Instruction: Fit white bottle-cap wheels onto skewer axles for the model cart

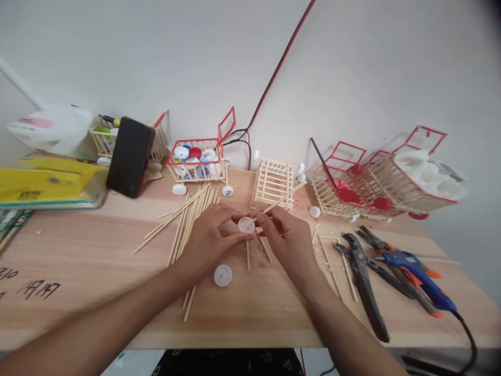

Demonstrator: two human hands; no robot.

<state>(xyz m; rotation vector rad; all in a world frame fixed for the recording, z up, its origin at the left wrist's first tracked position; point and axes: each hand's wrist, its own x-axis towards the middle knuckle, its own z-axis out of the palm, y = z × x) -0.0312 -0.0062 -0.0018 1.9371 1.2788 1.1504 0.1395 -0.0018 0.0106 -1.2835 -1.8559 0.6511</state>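
Above the wooden counter (pixel 78 271) the left hand (pixel 209 237) pinches a white bottle cap (pixel 246 225) between thumb and fingers, while the right hand (pixel 285 235) grips a thin wooden stick (pixel 279 200) whose tip meets the cap; another white cap (pixel 223 275) lies just below

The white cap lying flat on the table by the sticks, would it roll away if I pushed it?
Probably not: the white cap lies flat on the wooden table, so it would likely slide. It looks like thin plastic, so probably light. Stood on its round edge, it might roll.
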